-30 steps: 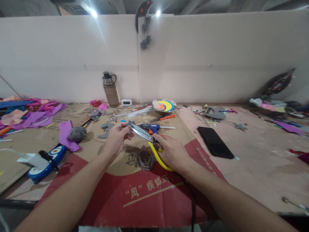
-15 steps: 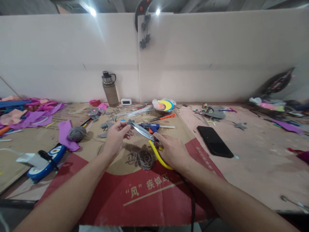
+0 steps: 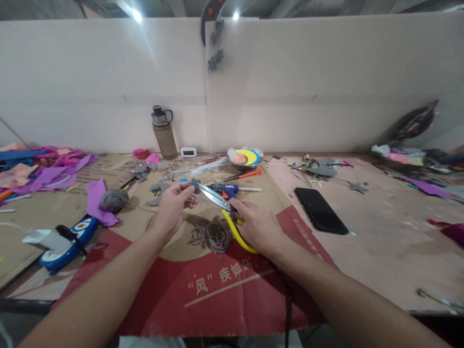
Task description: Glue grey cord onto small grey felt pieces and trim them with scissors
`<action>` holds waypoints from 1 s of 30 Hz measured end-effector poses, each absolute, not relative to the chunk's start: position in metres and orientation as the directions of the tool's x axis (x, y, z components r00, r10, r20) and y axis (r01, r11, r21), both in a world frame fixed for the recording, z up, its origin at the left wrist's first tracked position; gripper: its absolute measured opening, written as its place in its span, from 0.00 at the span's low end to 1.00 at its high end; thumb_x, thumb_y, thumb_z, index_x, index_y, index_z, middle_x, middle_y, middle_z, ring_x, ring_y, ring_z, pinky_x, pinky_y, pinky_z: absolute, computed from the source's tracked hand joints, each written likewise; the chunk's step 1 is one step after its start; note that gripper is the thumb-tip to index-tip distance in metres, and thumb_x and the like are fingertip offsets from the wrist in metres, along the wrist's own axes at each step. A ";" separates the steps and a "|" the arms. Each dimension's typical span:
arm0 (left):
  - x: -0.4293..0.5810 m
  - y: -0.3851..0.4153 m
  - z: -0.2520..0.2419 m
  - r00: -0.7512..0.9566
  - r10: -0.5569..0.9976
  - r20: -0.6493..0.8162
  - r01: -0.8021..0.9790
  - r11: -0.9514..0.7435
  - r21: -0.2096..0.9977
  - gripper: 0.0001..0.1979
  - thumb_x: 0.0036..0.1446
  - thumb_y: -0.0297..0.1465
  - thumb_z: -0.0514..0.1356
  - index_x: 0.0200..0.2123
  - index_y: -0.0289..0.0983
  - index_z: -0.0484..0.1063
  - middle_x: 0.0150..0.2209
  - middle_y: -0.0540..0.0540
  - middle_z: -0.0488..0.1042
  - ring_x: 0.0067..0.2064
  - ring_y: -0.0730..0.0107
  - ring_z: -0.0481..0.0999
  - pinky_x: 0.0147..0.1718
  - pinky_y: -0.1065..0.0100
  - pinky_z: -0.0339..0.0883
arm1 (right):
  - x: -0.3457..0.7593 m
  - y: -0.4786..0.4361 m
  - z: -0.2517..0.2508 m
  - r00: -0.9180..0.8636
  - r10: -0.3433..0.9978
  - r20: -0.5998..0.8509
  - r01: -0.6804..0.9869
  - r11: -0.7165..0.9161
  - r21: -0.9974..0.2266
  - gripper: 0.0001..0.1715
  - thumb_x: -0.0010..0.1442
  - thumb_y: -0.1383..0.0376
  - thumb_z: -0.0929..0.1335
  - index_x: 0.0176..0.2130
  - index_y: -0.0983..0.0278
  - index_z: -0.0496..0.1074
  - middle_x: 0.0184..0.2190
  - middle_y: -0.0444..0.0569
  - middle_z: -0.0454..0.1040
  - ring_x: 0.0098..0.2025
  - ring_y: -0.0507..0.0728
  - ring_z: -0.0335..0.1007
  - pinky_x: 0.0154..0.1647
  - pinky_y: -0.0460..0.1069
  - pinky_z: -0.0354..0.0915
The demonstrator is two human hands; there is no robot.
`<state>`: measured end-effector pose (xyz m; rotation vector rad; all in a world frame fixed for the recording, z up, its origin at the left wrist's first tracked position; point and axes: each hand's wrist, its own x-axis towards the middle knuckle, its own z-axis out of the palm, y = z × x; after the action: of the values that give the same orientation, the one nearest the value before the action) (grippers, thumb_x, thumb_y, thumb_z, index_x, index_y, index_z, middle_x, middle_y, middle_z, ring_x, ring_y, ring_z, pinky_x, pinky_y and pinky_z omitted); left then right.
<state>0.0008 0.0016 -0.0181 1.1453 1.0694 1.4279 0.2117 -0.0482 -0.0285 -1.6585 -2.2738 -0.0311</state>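
Note:
My right hand (image 3: 255,222) is closed round the yellow handles of a pair of scissors (image 3: 214,196), whose blades point up and left. Between the fingertips of my left hand (image 3: 174,203) is a small grey felt piece (image 3: 195,182), and the scissor tips meet it. The exact outline of that piece is too small to make out. Behind the blades lies a blue glue gun (image 3: 229,190) with a clear stick in its back. Below the hands, a coil of grey cord (image 3: 217,238) rests on the cardboard.
A red-printed cardboard sheet (image 3: 174,295) covers the middle of the table. On the right lies a black phone (image 3: 320,210). To the left are a grey yarn ball (image 3: 114,200) and a blue power strip (image 3: 68,245). A bottle (image 3: 165,135) and a bowl (image 3: 232,157) stand behind.
Both hands keep nearly the same pose, with the scissor tips still at the grey piece. The whole view has shifted very slightly.

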 end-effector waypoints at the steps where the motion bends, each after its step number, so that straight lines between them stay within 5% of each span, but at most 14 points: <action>1: 0.001 0.001 -0.018 -0.082 0.989 0.123 -0.154 -0.135 0.979 0.11 0.47 0.35 0.67 0.30 0.34 0.71 0.25 0.50 0.73 0.22 0.77 0.70 0.20 0.74 0.58 | 0.212 -0.048 -0.028 -0.272 0.924 0.271 0.931 0.324 -0.170 0.23 0.63 0.57 0.62 0.56 0.56 0.67 0.45 0.50 0.78 0.41 0.61 0.76 0.36 0.51 0.63; 21: 0.005 0.001 -0.026 -0.085 0.982 0.171 -0.103 -0.179 0.978 0.11 0.46 0.32 0.68 0.32 0.35 0.71 0.25 0.51 0.73 0.24 0.75 0.73 0.21 0.74 0.60 | 0.207 -0.055 -0.017 -0.263 0.949 0.175 0.958 0.277 -0.067 0.20 0.66 0.56 0.58 0.54 0.56 0.65 0.39 0.50 0.78 0.38 0.61 0.75 0.31 0.49 0.58; 30: 0.004 0.003 -0.030 -0.096 0.977 0.191 -0.010 -0.192 0.981 0.11 0.47 0.34 0.68 0.32 0.35 0.73 0.23 0.49 0.74 0.24 0.74 0.73 0.22 0.74 0.61 | 0.208 -0.057 -0.016 -0.265 0.944 0.195 0.963 0.270 -0.002 0.18 0.64 0.62 0.59 0.52 0.57 0.66 0.38 0.51 0.77 0.35 0.59 0.75 0.27 0.48 0.54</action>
<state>0.0036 0.0034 -0.0299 1.2897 1.1671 1.4309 0.2084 -0.0573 -0.0164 -1.7998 -2.3740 -0.1748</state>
